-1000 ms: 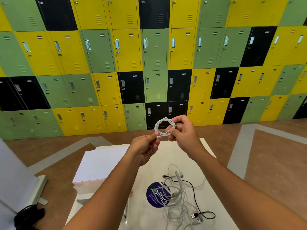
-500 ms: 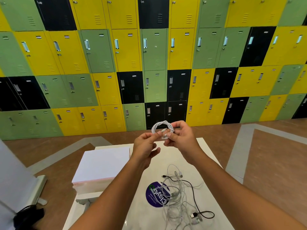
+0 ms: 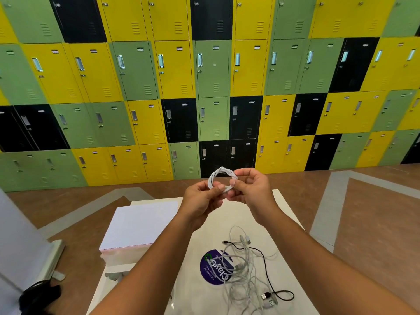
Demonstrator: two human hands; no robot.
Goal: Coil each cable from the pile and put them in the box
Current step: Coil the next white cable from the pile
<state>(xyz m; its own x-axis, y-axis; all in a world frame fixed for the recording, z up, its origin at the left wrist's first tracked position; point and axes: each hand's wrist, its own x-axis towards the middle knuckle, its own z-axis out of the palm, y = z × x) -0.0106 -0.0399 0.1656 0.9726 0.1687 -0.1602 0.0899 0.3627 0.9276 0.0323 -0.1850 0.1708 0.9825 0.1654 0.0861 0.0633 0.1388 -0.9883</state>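
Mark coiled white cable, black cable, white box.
coiled white cable [image 3: 221, 169], head view, top arc of the ring.
black cable [image 3: 267, 275], head view, middle of its run.
white box [image 3: 141, 223], head view, flat top.

the person's left forearm [image 3: 147, 264] and right forearm [image 3: 318, 258] are bare as far up as can be seen, slim and smooth, broadening toward the elbows. the left hand [image 3: 200, 201] and right hand [image 3: 252, 189] are bare as well. the thumbnails [image 3: 220, 186] are cut short, and knuckles and skin creases show plainly on the backs of both hands.
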